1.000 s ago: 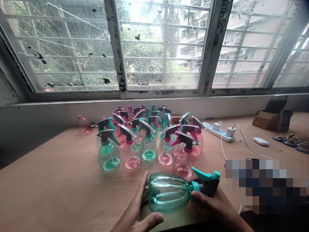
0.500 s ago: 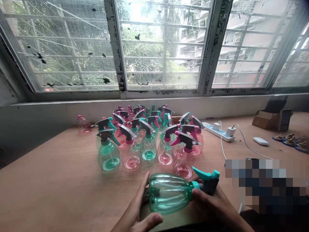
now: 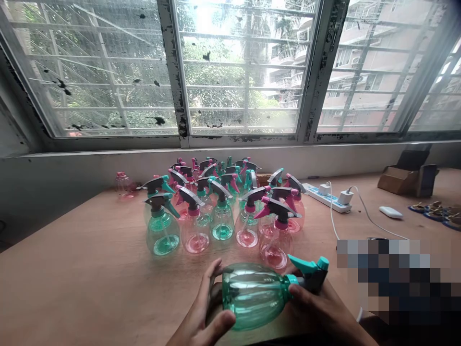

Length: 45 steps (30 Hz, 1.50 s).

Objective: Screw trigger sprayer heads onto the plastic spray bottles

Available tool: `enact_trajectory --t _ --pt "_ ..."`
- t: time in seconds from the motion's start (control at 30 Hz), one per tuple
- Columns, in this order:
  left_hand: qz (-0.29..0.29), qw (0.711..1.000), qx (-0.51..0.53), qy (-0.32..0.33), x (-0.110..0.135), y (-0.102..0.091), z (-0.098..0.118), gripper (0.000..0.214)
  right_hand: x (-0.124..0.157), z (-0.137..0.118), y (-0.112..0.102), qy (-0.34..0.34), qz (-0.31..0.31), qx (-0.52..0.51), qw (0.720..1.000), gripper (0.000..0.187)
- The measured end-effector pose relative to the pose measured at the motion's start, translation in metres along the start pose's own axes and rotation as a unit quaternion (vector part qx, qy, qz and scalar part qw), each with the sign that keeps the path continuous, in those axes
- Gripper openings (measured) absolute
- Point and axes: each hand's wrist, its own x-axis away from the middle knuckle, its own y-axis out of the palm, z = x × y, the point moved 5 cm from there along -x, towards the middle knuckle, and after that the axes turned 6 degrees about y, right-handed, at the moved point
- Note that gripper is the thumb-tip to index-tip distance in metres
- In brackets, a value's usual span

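Note:
A clear green spray bottle [image 3: 254, 298] lies sideways in front of me, its base to the left and its turquoise-and-black trigger head [image 3: 312, 275] to the right. My right hand [image 3: 317, 305] grips it at the turquoise collar, thumb on the near side. Around the base end curls my left hand [image 3: 205, 307], its thumb at the lower edge and its fingers partly hidden behind. Just beyond stand several upright spray bottles, among them a pink one [image 3: 276, 247], another pink one [image 3: 196, 235] and a green one [image 3: 163, 233].
A headless pink bottle [image 3: 124, 185] stands at the back left of the wooden table [image 3: 82, 269]. To the right are a white power strip [image 3: 331, 198] with cables, a white mouse-like object [image 3: 391, 212] and an open cardboard box [image 3: 399, 180]. A pixelated patch covers the lower right.
The held bottle has dropped slightly. My left thumb has drawn in a little at its base, and the left fingers have curled more. The standing bottles have not moved.

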Motion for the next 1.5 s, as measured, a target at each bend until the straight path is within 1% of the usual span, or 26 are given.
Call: enact_trajectory --t 0.07,0.1,0.2,0.27,0.33,0.43,0.5,0.57,0.63,0.67,0.73,0.83,0.9,0.97,1.03,1.1,1.17,1.23,1.27,1.33,1.4,1.43,1.5 --pt "0.013 0.999 -0.037 -0.020 0.001 -0.003 -0.001 0.100 0.001 0.002 0.000 0.009 -0.016 0.026 1.000 0.045" --pt "0.007 0.998 -0.053 -0.013 0.000 -0.002 0.000 0.099 0.001 0.002 0.001 0.011 -0.022 0.031 0.999 0.046" --pt "-0.022 0.997 -0.046 0.049 -0.002 0.003 0.005 0.089 0.000 0.000 0.001 0.016 -0.023 0.029 0.999 0.048" --pt "-0.022 0.995 -0.045 0.088 -0.004 0.006 0.005 0.081 0.000 -0.001 0.001 0.017 -0.015 0.029 0.999 0.048" --pt "-0.019 0.993 -0.061 0.101 -0.005 0.006 0.003 0.083 0.000 -0.002 0.001 0.013 -0.010 0.029 0.999 0.047" --pt "-0.016 0.996 -0.048 0.074 -0.003 0.004 0.004 0.099 0.001 -0.003 0.001 0.005 -0.021 0.034 0.999 0.042" --pt "-0.013 0.998 -0.043 0.037 -0.003 0.002 0.005 0.098 0.002 -0.004 0.002 -0.010 -0.041 0.046 0.998 0.036" --pt "-0.027 0.999 -0.044 0.009 -0.003 0.002 0.006 0.091 0.002 -0.007 0.003 -0.028 -0.052 0.063 0.996 0.033" --pt "-0.047 0.998 -0.048 0.012 -0.004 0.003 0.004 0.091 0.001 -0.008 0.004 -0.028 -0.050 0.078 0.995 0.033" --pt "-0.050 0.996 -0.062 0.026 -0.004 0.004 0.002 0.092 0.001 -0.008 0.005 -0.020 -0.049 0.077 0.996 0.033" --pt "-0.041 0.989 -0.119 0.078 -0.005 0.004 -0.002 0.093 0.001 -0.009 0.007 -0.005 -0.056 0.055 0.997 0.033" --pt "-0.016 0.960 -0.232 0.158 -0.003 0.007 -0.006 0.088 0.000 -0.008 0.010 0.004 -0.066 0.023 0.998 0.035" --pt "-0.002 0.941 -0.280 0.188 -0.001 0.009 -0.007 0.088 0.000 -0.006 0.009 0.008 -0.044 0.028 0.999 0.037" --pt "0.009 0.928 -0.312 0.203 0.000 0.010 -0.005 0.089 -0.001 -0.003 0.007 0.021 -0.018 0.063 0.998 0.041" --pt "0.015 0.917 -0.336 0.214 0.000 0.011 -0.003 0.087 0.002 0.000 0.007 0.047 -0.008 0.107 0.993 0.051" --pt "0.012 0.912 -0.347 0.220 0.000 0.011 -0.002 0.087 0.009 -0.001 0.007 0.065 0.013 0.130 0.989 0.053" --pt "0.009 0.910 -0.344 0.231 -0.001 0.013 -0.002 0.092 0.019 -0.008 0.005 0.051 0.064 0.115 0.990 0.053" --pt "0.014 0.910 -0.338 0.240 -0.001 0.015 -0.001 0.094 0.030 -0.017 0.004 0.013 0.103 0.073 0.992 0.067" --pt "0.023 0.911 -0.336 0.237 -0.001 0.015 -0.001 0.093 0.033 -0.021 0.006 -0.013 0.102 0.045 0.994 0.075" --pt "0.051 0.920 -0.330 0.204 -0.001 0.013 -0.002 0.091 0.036 -0.027 0.011 -0.075 0.073 0.006 0.994 0.081" --pt "0.080 0.937 -0.310 0.137 -0.002 0.007 -0.006 0.087 0.033 -0.029 0.015 -0.142 0.045 0.017 0.989 0.076" --pt "0.094 0.945 -0.296 0.100 -0.002 0.003 -0.008 0.084 0.030 -0.028 0.016 -0.162 0.039 0.039 0.985 0.071" --pt "0.116 0.951 -0.282 0.050 -0.003 -0.006 -0.009 0.087 0.021 -0.020 0.015 -0.165 0.035 0.087 0.982 0.059"
